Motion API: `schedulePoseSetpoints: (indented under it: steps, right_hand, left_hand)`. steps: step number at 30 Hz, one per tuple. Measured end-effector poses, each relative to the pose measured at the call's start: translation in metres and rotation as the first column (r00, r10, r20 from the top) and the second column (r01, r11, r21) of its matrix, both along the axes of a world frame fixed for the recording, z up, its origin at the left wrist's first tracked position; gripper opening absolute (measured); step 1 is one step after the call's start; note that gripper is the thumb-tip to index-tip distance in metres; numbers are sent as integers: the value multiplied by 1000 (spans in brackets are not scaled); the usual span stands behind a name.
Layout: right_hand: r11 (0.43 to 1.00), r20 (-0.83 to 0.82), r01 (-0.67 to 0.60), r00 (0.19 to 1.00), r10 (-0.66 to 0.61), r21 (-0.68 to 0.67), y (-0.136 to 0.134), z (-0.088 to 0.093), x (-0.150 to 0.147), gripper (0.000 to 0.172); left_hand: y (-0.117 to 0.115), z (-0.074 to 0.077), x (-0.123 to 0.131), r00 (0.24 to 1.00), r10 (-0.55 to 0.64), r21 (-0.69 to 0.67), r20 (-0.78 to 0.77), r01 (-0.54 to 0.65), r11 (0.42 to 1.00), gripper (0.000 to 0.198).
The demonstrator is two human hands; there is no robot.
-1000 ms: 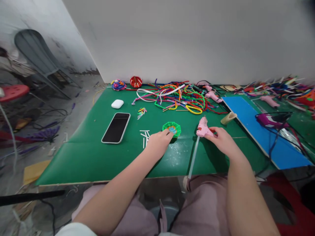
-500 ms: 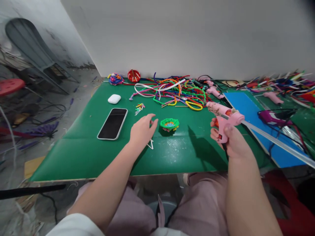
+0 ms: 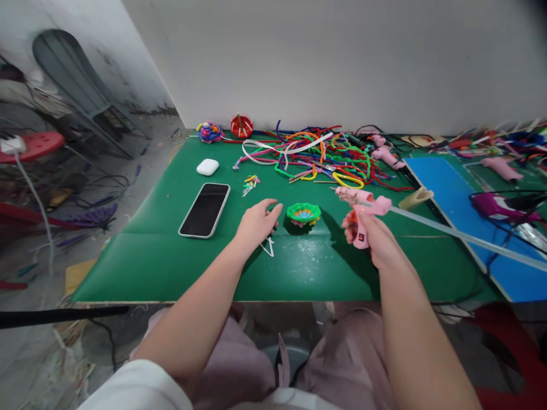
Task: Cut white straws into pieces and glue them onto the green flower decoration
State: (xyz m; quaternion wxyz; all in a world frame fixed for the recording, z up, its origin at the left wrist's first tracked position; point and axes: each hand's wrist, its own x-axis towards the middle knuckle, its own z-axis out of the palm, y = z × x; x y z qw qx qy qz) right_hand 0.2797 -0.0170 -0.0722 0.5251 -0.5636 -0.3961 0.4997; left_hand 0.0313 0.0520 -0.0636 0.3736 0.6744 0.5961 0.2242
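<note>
- Head view: your right hand [image 3: 376,242] has its fingers clenched round the grip of the pink glue gun [image 3: 364,205]. It is held above the bench [image 3: 171,262], nozzle pointing left, with a clear glue stick [image 3: 461,236] trailing right.
- Your left hand [image 3: 256,222] lies flat with its fingers released, touching small white strips [image 3: 268,247].
- The green woven piece [image 3: 303,212] sits between your hands, just right of your left fingertips and near the nozzle, touching neither.
- Left are a phone [image 3: 205,209] and a white case [image 3: 207,167]; far back is a pipe-cleaner tangle [image 3: 325,156]; right is a blue board [image 3: 461,210].
</note>
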Motion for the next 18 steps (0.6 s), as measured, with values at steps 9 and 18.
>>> schedulePoseSetpoints:
  steps: [9,18]
  right_hand:
    - [979,316,157,943,-110,-129,12,-12,-26,36]
    - [996,335,81,940,-60,-49,6,-8,-42,33]
  left_hand:
    - [-1,-1,9,1000,-12,29,-17,13,1000,45]
    - [1,-14,22,994,-98,6,56,97,995,25]
